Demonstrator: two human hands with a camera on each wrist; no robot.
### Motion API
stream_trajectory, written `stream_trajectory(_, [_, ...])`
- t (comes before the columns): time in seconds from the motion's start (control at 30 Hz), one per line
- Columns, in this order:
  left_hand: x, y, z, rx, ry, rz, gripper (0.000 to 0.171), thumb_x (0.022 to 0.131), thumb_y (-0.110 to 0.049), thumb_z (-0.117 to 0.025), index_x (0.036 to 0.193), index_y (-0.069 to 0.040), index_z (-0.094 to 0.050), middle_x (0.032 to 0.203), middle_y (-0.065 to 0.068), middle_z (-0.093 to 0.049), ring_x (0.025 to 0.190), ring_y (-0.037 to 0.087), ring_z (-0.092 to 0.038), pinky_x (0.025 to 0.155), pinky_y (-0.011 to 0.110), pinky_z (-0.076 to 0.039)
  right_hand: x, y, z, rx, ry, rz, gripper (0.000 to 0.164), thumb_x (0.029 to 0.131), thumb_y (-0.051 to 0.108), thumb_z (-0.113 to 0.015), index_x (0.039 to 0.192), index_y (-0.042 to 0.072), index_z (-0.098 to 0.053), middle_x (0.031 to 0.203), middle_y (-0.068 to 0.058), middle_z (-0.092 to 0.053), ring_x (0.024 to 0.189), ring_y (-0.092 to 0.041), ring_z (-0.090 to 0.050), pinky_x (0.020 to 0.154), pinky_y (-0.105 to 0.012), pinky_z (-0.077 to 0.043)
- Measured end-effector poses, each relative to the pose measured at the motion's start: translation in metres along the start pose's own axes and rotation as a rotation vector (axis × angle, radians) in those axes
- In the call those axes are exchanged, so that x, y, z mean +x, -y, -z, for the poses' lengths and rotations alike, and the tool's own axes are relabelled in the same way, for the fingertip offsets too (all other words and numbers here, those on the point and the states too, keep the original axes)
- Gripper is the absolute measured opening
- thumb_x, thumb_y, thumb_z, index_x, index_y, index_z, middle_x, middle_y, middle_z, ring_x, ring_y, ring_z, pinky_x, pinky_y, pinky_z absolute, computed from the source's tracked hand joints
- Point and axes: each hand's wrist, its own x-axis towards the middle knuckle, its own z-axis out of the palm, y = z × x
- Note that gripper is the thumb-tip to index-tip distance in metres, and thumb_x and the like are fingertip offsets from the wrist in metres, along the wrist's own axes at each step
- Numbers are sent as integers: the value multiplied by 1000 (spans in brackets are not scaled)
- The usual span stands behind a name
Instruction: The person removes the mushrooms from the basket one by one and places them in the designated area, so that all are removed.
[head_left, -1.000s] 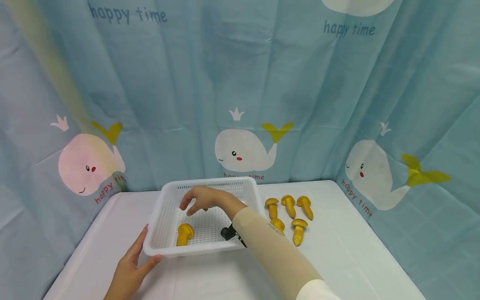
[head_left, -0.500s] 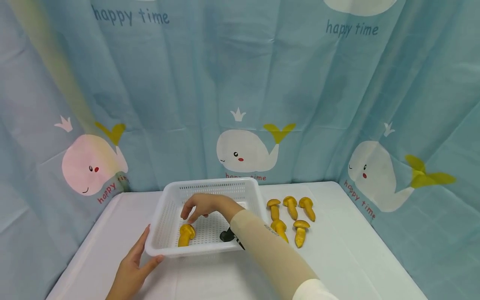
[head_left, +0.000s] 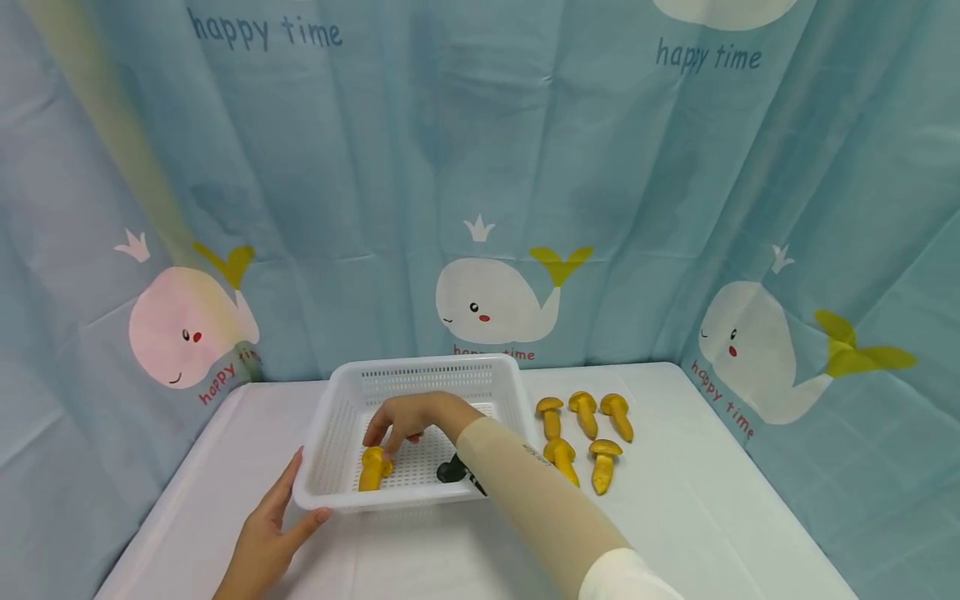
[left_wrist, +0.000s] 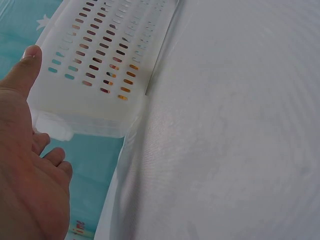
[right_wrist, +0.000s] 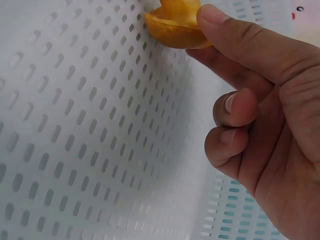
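Observation:
A white plastic basket (head_left: pixel 397 502) with slotted walls stands on the table. Inside, near its front left corner, lies a yellow mushroom (head_left: pixel 371 477). My right hand (head_left: pixel 408 417) reaches down into the basket and pinches the mushroom's cap between thumb and index finger. In the right wrist view the cap (right_wrist: pixel 177 35) is between the thumb and index finger, while the other fingers are curled in. My left hand (head_left: pixel 262 542) is at the basket's front left corner, thumb and fingers extended. In the left wrist view its thumb (left_wrist: pixel 29 65) lies by the basket's wall (left_wrist: pixel 85 107).
Several yellow mushrooms (head_left: pixel 602 468) lie on the white table (head_left: pixel 697 500) right of the basket. A black device (head_left: pixel 452 472) shows under the right wrist. A blue curtain (head_left: pixel 360 208) with whale prints hangs behind and at both sides.
My right hand has lowered toward the mushroom in the basket and taken hold of its cap. The left hand stays at the basket's corner.

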Motion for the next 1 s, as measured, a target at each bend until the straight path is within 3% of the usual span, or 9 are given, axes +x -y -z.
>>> stream_trajectory(0.17, [1, 0, 0, -9, -5, -1, 95, 91, -29, -79, 163, -39, -18, 169, 2, -24, 149, 3, -19, 109, 2, -20, 1, 1, 0, -19, 6, -3, 32, 91, 14, -78, 121, 22, -74, 111, 16, -71, 60, -17, -45, 51, -20, -38])
stream_trajectory(0.27, [1, -2, 0, -42, 15, 32, 94, 91, -31, -79, 162, -42, -18, 169, 3, -22, 152, 13, -18, 124, 37, -27, 3, 0, -1, -26, 8, -2, 30, 91, 14, -77, 120, 23, -74, 110, 16, -71, 58, -14, -43, 50, -20, -37])
stream_trajectory(0.37, [1, -4, 0, -64, 32, 64, 94, 91, -33, -79, 161, -45, -17, 170, 2, -20, 154, 25, -17, 112, 70, -28, 6, -2, -3, -23, 8, -4, 27, 91, 13, -78, 115, 25, -75, 107, 16, -71, 61, -15, -45, 49, -20, -37])
stream_trajectory(0.67, [2, -7, -1, -84, 29, 69, 94, 92, -34, -78, 164, -37, -17, 170, 6, -19, 154, 33, -16, 112, 76, -24, 9, -7, 4, -8, 6, 88, 27, 89, 12, -80, 114, 18, -74, 106, 12, -70, 59, -13, -42, 49, -21, -36])
stream_trajectory(0.87, [2, -9, 1, -76, 40, 97, 96, 91, -36, -79, 164, -35, -17, 170, 2, -18, 153, 42, -18, 111, 77, -24, 8, -3, 11, -1, -61, 142, 27, 89, 12, -80, 115, 16, -74, 108, 11, -70, 72, -12, -50, 51, -22, -35])
stream_trajectory(1.0, [2, -9, 0, -65, 48, 105, 97, 90, -38, -79, 164, -36, -16, 170, 3, -17, 153, 46, -18, 110, 78, -24, 4, 4, 18, -9, -123, 163, 26, 90, 14, -81, 114, 19, -75, 110, 13, -70, 98, -16, -60, 70, -30, -56])
